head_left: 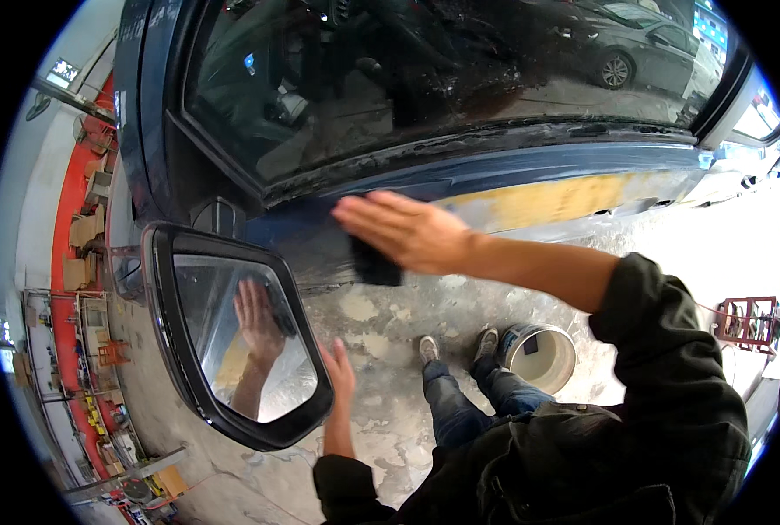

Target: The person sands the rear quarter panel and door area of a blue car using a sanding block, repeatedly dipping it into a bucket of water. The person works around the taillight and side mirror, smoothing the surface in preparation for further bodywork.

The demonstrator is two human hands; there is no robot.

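Note:
My right hand lies flat against the dark blue car door, just below the window, fingers stretched forward. Under its palm a black sheet, which looks like sandpaper, sticks out on the near side. Farther along the door runs a long yellowish patch of filler. My left hand is by the outer edge of the black side mirror, thumb and a finger stretched out. The mirror housing hides part of it, and whether they touch I cannot tell. A hand with the dark sheet reflects in the mirror glass.
A white bucket with pale liquid and a dark piece inside stands beside my feet on the stained concrete floor. A reddish metal rack is at far right. Shelves with boxes and tools line the left wall.

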